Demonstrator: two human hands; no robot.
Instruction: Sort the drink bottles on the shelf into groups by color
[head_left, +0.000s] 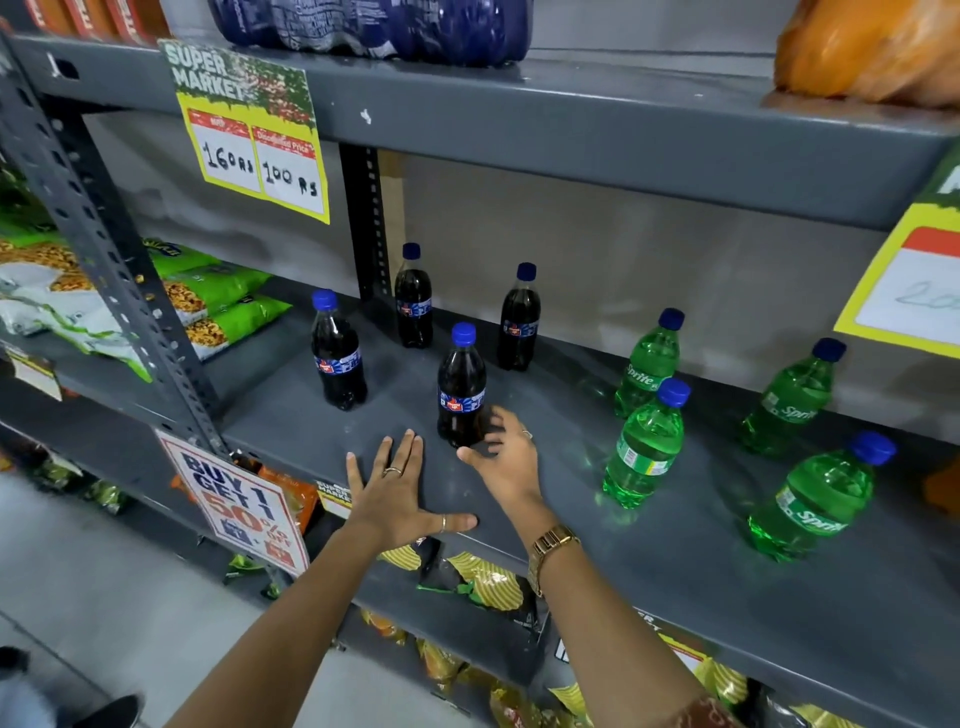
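Note:
Several dark cola bottles with blue caps stand on the left half of the grey shelf (597, 525). The nearest cola bottle (461, 383) stands upright at the front, with others behind it (337, 353) (413, 299) (519, 319). Several green Sprite bottles stand on the right half (647, 441) (649, 364) (792, 400) (821, 499). My right hand (506, 457) cups the base of the nearest cola bottle from the right, fingers loosely curled and apart. My left hand (397, 493) lies flat on the shelf with its fingers spread, left of that bottle.
The shelf above (571, 130) hangs low over the bottles and carries a yellow price sign (254, 140). A slotted steel upright (119, 270) bounds the left end. Snack bags (218, 301) fill the neighbouring bay. A promo sign (239, 504) hangs at the front edge.

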